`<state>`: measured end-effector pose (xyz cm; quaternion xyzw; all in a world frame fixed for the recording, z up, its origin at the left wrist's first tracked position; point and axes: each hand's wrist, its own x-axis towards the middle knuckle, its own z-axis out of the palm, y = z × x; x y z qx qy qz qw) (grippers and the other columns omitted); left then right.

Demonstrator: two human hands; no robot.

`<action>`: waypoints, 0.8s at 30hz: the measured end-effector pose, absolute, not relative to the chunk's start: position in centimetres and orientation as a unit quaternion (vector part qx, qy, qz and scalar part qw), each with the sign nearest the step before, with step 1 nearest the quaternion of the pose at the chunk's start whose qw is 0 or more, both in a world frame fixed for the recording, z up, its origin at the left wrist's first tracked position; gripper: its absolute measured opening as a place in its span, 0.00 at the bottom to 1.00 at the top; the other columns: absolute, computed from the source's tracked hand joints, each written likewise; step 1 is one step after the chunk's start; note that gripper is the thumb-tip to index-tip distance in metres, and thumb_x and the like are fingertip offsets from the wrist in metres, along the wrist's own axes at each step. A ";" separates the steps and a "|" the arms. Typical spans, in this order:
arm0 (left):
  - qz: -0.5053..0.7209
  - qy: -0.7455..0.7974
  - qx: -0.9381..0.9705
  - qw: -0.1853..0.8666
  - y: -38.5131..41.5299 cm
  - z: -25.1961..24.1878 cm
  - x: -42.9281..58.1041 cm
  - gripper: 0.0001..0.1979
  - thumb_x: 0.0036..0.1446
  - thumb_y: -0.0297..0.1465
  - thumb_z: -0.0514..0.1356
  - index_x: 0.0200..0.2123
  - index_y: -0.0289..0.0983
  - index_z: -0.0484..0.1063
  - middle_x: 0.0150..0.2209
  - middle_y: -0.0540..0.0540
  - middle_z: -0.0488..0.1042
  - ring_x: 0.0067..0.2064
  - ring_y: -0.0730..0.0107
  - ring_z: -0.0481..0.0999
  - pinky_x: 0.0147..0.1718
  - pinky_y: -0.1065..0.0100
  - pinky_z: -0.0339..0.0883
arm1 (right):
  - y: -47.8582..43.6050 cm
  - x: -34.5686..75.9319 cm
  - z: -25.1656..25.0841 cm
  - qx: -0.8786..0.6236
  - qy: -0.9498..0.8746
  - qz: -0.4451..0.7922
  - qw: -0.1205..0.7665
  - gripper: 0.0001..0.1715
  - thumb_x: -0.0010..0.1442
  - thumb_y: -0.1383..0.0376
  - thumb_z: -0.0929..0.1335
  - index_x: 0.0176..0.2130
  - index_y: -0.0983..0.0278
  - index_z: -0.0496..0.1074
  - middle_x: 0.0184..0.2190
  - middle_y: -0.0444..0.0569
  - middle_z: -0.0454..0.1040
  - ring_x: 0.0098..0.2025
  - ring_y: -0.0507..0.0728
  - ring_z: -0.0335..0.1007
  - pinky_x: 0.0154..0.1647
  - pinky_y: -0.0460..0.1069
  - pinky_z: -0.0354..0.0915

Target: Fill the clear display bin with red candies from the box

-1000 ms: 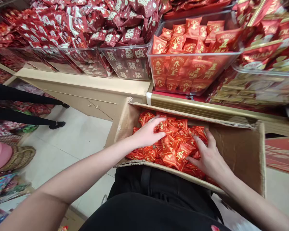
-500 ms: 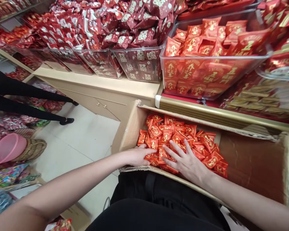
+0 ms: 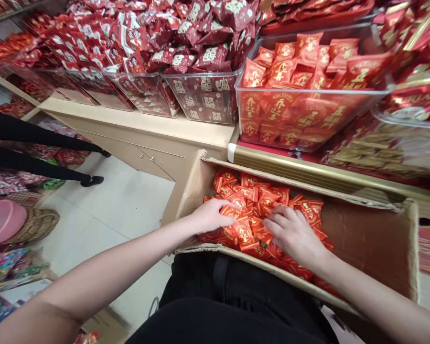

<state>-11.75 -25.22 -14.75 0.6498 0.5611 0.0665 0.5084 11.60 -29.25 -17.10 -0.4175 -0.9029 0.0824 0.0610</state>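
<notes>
An open cardboard box [image 3: 372,243] rests against my front, its left part filled with small red wrapped candies [image 3: 245,234] printed in gold. My left hand [image 3: 213,215] is at the left of the pile, with thumb and fingers closed around several packets. To the right, my right hand [image 3: 295,236] reaches into the same pile with bent fingers closed on packets; its fingertips are partly hidden among them. Brown cardboard shows bare in the box's right part.
Behind the box, a clear plastic bin [image 3: 315,91] holds similar red packets. More bins [image 3: 202,98] of dark red packets line a beige shelf [image 3: 146,122]. A person's black-clad legs [image 3: 39,138] are at left, above a pink basin [image 3: 5,222] and a woven basket [image 3: 39,227].
Both hands went from spread fingers on the pile to curled around packets. The left hand rose slightly, the right moved a little right, and the candies between them shifted. The view drifted slightly.
</notes>
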 end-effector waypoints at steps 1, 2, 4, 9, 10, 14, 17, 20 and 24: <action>0.103 0.568 0.614 0.538 -24.8 -14.5 -11.4 0.19 0.44 0.35 0.59 0.42 0.38 0.70 0.37 0.46 0.74 0.37 0.65 0.72 0.39 0.64 0.65 | -29.2 12.1 -17.2 -0.434 -0.894 0.081 0.074 0.13 0.52 0.69 0.63 0.40 0.65 0.68 0.37 0.51 0.72 0.46 0.62 0.56 0.39 0.54 0.56; 0.141 0.570 0.574 0.570 -24.4 -14.3 -11.1 0.20 0.46 0.36 0.59 0.44 0.36 0.68 0.38 0.44 0.73 0.36 0.65 0.73 0.37 0.64 0.67 | -29.2 12.6 -17.3 -0.448 -0.886 0.077 0.087 0.13 0.51 0.70 0.64 0.40 0.65 0.68 0.36 0.51 0.72 0.46 0.62 0.56 0.40 0.54 0.56; 0.209 0.556 0.509 0.623 -24.1 -13.8 -10.4 0.24 0.49 0.38 0.57 0.50 0.37 0.60 0.44 0.41 0.70 0.38 0.64 0.72 0.33 0.63 0.69 | -29.3 13.4 -17.4 -0.475 -0.870 0.058 0.118 0.15 0.52 0.67 0.64 0.42 0.67 0.66 0.37 0.53 0.71 0.45 0.62 0.57 0.42 0.55 0.57; 0.180 0.535 0.629 0.534 -26.1 -12.1 -10.2 0.37 0.49 0.35 0.58 0.58 0.51 0.40 0.61 0.47 0.40 0.56 0.55 0.55 0.47 0.57 0.60 | -31.5 14.3 -16.6 -0.558 -0.810 -0.013 0.178 0.31 0.50 0.55 0.65 0.49 0.69 0.60 0.48 0.61 0.62 0.50 0.66 0.54 0.46 0.60 0.56; 0.148 0.547 0.668 0.482 -26.9 -11.8 -10.5 0.38 0.47 0.32 0.59 0.58 0.51 0.40 0.61 0.49 0.37 0.58 0.54 0.51 0.50 0.57 0.56 | -32.3 14.4 -16.4 -0.566 -0.805 -0.011 0.181 0.31 0.49 0.54 0.66 0.48 0.69 0.61 0.48 0.62 0.61 0.50 0.67 0.55 0.46 0.60 0.56; 0.023 0.536 0.742 0.402 -30.2 -11.8 -12.1 0.23 0.49 0.32 0.56 0.51 0.45 0.58 0.54 0.46 0.54 0.50 0.62 0.63 0.47 0.63 0.59 | -35.5 14.7 -16.3 -0.506 -0.827 0.201 0.138 0.14 0.54 0.56 0.62 0.34 0.64 0.67 0.32 0.52 0.69 0.34 0.56 0.66 0.34 0.50 0.63; -0.083 0.474 0.757 0.442 -31.7 -12.2 -13.2 0.15 0.56 0.39 0.47 0.33 0.39 0.70 0.34 0.48 0.68 0.36 0.69 0.70 0.38 0.68 0.62 | -37.2 14.6 -16.6 -0.483 -0.791 0.373 0.037 0.20 0.59 0.58 0.56 0.25 0.62 0.67 0.21 0.46 0.69 0.23 0.51 0.66 0.25 0.45 0.62; -0.133 0.462 0.756 0.445 -32.4 -12.5 -13.9 0.23 0.58 0.42 0.39 0.33 0.40 0.71 0.34 0.48 0.70 0.37 0.67 0.69 0.38 0.68 0.59 | -37.8 14.5 -16.8 -0.512 -0.745 0.427 -0.025 0.23 0.60 0.57 0.54 0.26 0.60 0.70 0.20 0.46 0.72 0.22 0.53 0.68 0.24 0.46 0.63; -0.186 0.442 0.716 0.507 -32.1 -12.4 -14.0 0.23 0.58 0.42 0.38 0.49 0.45 0.63 0.52 0.50 0.64 0.54 0.66 0.60 0.52 0.65 0.48 | -38.0 14.8 -17.1 -0.494 -0.758 0.424 -0.039 0.22 0.60 0.57 0.54 0.39 0.60 0.71 0.35 0.50 0.75 0.38 0.58 0.71 0.36 0.50 0.66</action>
